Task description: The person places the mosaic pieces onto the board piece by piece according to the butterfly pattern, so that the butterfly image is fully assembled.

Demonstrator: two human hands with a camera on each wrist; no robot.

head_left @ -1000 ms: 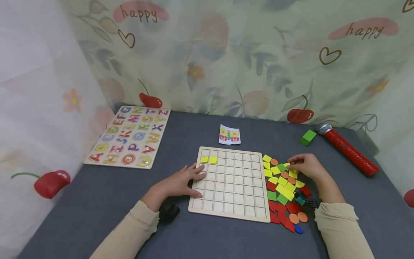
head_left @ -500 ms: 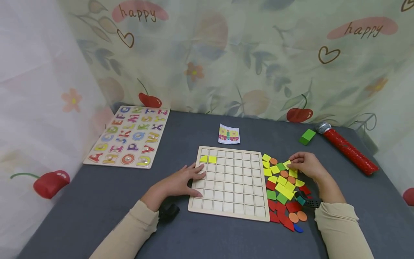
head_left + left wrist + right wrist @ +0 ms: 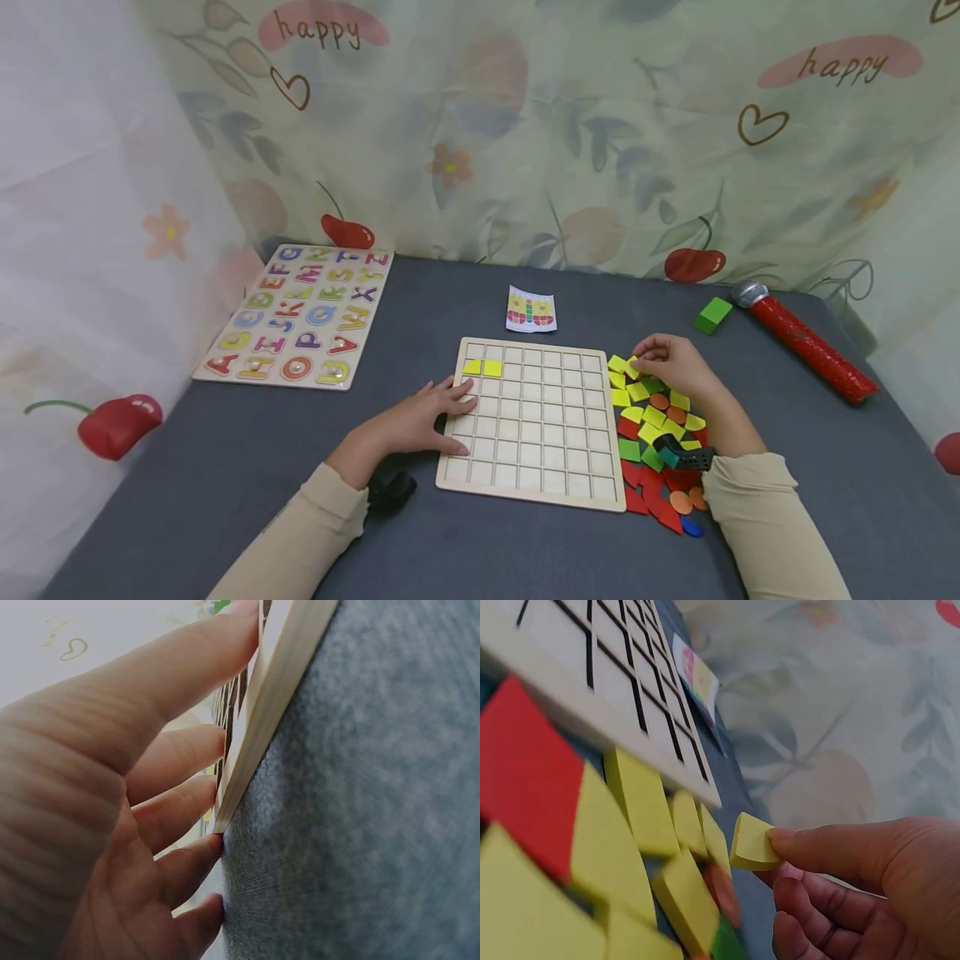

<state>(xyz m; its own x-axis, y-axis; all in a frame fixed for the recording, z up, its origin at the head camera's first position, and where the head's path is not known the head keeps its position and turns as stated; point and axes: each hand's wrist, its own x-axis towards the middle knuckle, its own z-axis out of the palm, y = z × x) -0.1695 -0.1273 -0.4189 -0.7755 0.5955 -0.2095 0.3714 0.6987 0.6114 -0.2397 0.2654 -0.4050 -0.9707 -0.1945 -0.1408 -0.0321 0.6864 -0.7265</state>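
Note:
My left hand (image 3: 420, 421) rests on the left edge of a wooden grid board (image 3: 528, 497), fingers spread, thumb and fingertips on its rim. In the left wrist view, the board's side edge (image 3: 259, 712) meets those fingers. Two yellow tiles (image 3: 492, 368) sit side by side near the board's upper left corner. Above the loose pieces, my right hand (image 3: 675, 367) pinches a small yellow tile (image 3: 752, 841) between thumb and fingers, apart from the board. The tile's lower edge looks curved in the right wrist view. Loose yellow, red, green and orange pieces (image 3: 652, 500) lie along the board's right side.
A butterfly picture card (image 3: 531, 310) lies behind the board. An alphabet puzzle (image 3: 300, 317) stands at the back left. A green block (image 3: 712, 317) and a red microphone (image 3: 813, 342) lie at the back right. A patterned curtain (image 3: 450, 108) borders the table.
My right hand has lifted the small yellow tile from the right of the pile and moved left with it towards the board. The left hand has stayed in place.

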